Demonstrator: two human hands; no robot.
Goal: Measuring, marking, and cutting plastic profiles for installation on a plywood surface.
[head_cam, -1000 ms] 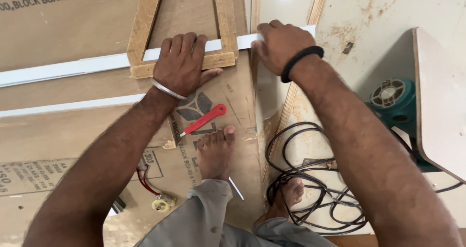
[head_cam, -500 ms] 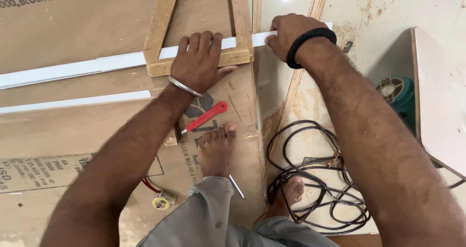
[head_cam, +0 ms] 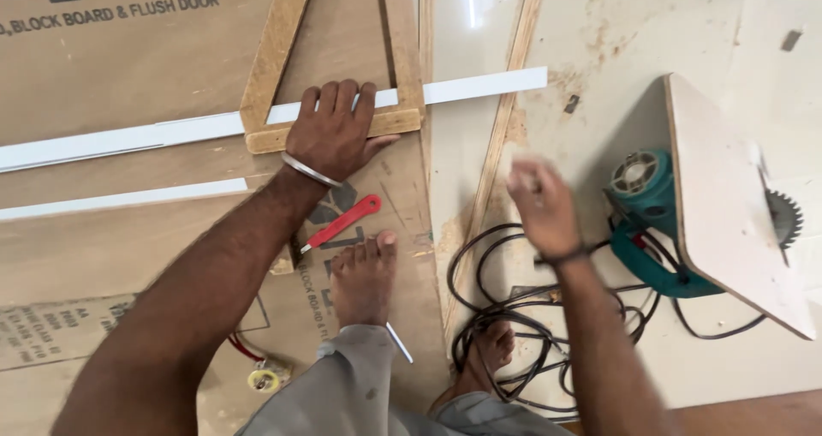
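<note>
A view from above shows a person squatting on large brown plywood sheets laid on the floor. The left hand is pressed flat, fingers spread and released, on a long white strip where it crosses the lower rail of a wooden frame; nothing is gripped, the strip is only held down. The right hand is seen lifted off the strip, blurred in mid-air over a coil of black cable; whether its fingers are curled or loose cannot be told. The strip is seen lying across the frame and reaching out over the pale floor at its right end. A second white strip lies parallel just below. A red-handled cutter rests untouched near a bare foot, and a green circular saw mounted under a board sits to the right. The strip appears placed and aligned, but no cut or fixing is visible yet.
</note>
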